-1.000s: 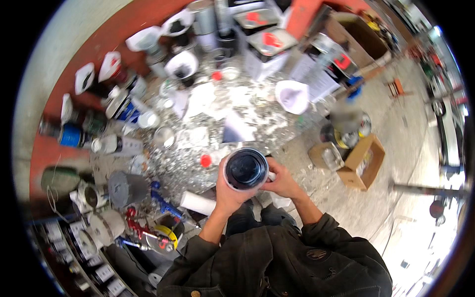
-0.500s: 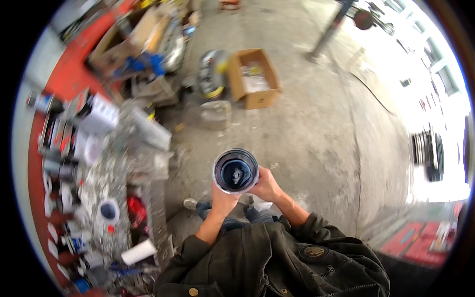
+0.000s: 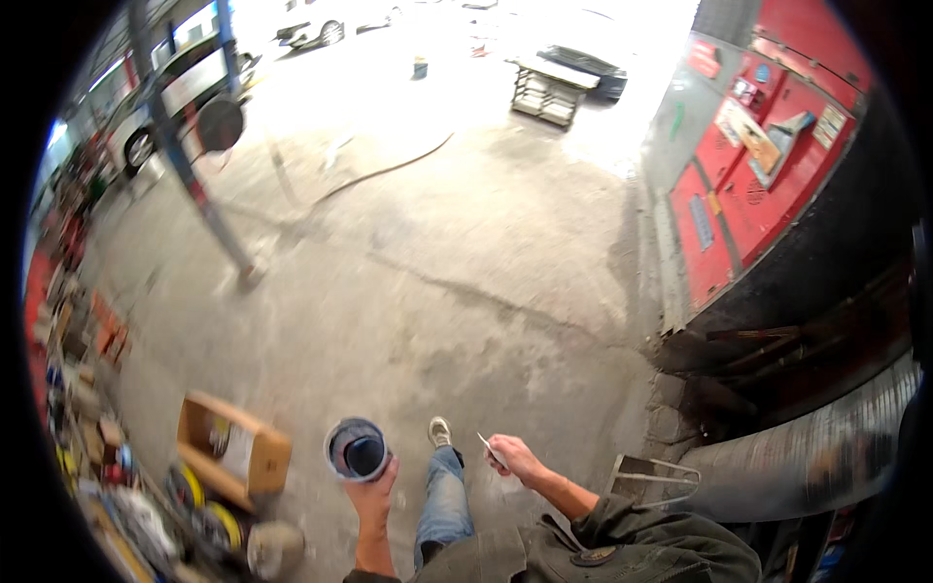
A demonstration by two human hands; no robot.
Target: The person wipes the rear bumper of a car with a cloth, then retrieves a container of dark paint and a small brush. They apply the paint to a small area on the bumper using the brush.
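A: On my remote view, how is the left hand [image 3: 371,488] posed?
B: I see it gripping a cup [image 3: 346,443] with dark contents above the floor [image 3: 437,340], left forearm [image 3: 373,546] nearly vertical in view.
A: And the right hand [image 3: 516,460]?
B: I see it curled around a thin pale object [image 3: 486,444], right forearm [image 3: 570,495] slanting inward, well apart from the cup.

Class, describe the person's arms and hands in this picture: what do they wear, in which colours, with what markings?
The left hand and right hand wear no gloves. The dark olive-green right sleeve ends partway along the forearm; only a sliver of dark left sleeve shows. The jacket bears a brownish patch.
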